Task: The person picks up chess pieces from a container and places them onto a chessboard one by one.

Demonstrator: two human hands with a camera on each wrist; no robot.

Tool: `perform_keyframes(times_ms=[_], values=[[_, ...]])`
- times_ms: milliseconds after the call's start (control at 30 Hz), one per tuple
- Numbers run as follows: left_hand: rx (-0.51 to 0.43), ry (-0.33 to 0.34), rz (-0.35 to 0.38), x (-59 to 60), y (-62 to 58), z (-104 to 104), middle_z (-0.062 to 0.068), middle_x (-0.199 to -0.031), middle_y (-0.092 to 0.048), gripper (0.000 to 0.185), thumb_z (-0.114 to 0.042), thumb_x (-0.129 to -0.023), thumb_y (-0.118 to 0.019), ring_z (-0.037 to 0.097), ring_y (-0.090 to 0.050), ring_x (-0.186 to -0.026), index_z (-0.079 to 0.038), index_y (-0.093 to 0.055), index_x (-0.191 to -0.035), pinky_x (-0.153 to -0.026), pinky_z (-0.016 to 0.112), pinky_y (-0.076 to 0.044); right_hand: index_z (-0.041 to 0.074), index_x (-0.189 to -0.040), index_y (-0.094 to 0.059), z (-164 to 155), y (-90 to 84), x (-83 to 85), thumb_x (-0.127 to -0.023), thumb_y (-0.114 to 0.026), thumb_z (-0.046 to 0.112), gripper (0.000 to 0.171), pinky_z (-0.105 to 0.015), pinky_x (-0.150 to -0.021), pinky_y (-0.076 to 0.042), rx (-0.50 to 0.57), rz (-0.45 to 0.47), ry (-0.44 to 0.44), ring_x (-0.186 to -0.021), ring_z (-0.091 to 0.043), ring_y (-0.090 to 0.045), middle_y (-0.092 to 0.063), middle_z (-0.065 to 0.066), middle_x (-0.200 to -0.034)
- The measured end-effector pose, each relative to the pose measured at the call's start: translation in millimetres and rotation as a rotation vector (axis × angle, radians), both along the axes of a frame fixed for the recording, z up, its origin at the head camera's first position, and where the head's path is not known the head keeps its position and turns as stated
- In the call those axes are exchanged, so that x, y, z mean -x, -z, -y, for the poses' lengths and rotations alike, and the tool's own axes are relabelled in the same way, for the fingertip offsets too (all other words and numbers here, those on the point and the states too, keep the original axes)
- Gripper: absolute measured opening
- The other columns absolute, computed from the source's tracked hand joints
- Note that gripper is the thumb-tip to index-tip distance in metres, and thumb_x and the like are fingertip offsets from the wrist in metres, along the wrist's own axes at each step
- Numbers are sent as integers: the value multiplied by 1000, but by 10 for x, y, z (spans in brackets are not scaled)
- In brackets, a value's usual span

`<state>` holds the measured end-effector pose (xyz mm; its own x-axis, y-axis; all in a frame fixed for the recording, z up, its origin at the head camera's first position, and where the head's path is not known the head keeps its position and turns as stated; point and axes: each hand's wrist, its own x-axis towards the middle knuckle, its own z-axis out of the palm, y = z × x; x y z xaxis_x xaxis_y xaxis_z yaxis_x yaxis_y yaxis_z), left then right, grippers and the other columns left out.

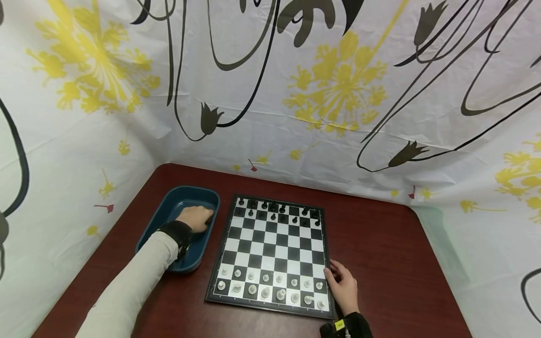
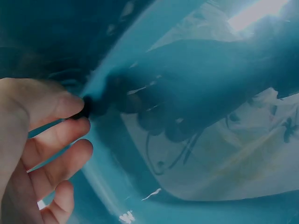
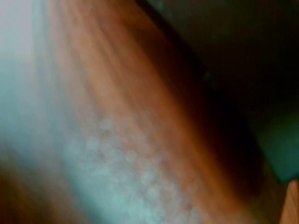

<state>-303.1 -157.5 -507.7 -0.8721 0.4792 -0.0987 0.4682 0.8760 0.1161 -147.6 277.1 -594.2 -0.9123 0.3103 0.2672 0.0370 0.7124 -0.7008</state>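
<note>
My left hand [image 1: 196, 218] reaches into a blue plastic tray [image 1: 164, 203]. In the left wrist view, the thumb and index finger pinch a small black chess piece [image 2: 85, 108] near the tray's inner wall; the fingers cover most of it. To the right lies a black-and-white chessboard [image 1: 270, 239]. White chess pieces [image 1: 265, 292] fill two rows at its near side, and black chess pieces [image 1: 282, 209] stand in rows at its far side. My right hand [image 1: 344, 287] rests against the board's right edge, thumb touching the rim, with no chess piece visible in it.
A dark red-brown table [image 1: 380, 253] carries the board and tray. White cloth [image 1: 262, 94] with yellow flowers hangs behind and at the sides. The right wrist view is blurred, with a dark edge [image 3: 224, 84] and reddish-brown surface.
</note>
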Motion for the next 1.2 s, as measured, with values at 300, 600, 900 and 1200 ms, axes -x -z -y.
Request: perform_keyframes(times_ms=[300,600,900,1200], values=[[-76,-23,-44,160,-199,124,-2,-66,-54,14,-11,-85,-54,12,-47,-57,-13,-60,-73,-53,30,-42,8,-106,-66,-9,8,-3,-79,-70,18,29,-23,-59,-44,5,-25,2,-65,-3,-52,-67,-2,-87],[-109,4,-70,288,-766,-209,6,-90,-64,16,-15,-90,-53,18,-59,-79,-7,-66,-96,-68,36,-49,9,-105,-66,-28,27,-8,-78,-70,19,29,-23,-59,-43,2,-50,-7,-64,-2,-51,-67,-1,-86],[-105,165,-106,528,-983,-1032,3,-94,-65,17,-14,-91,-52,15,-59,-81,-10,-67,-97,-73,33,-48,9,-105,-66,-69,52,-9,-78,-71,18,29,-21,-58,-43,20,-103,-52,-64,-1,-51,-66,1,-84],[-62,333,-128,557,-905,-1831,0,-95,-66,16,-13,-90,-53,16,-61,-86,-13,-68,-96,-74,31,-50,10,-105,-66,-76,60,-33,-77,-72,18,29,-22,-57,-43,18,-106,-39,-64,-2,-50,-65,2,-83]])
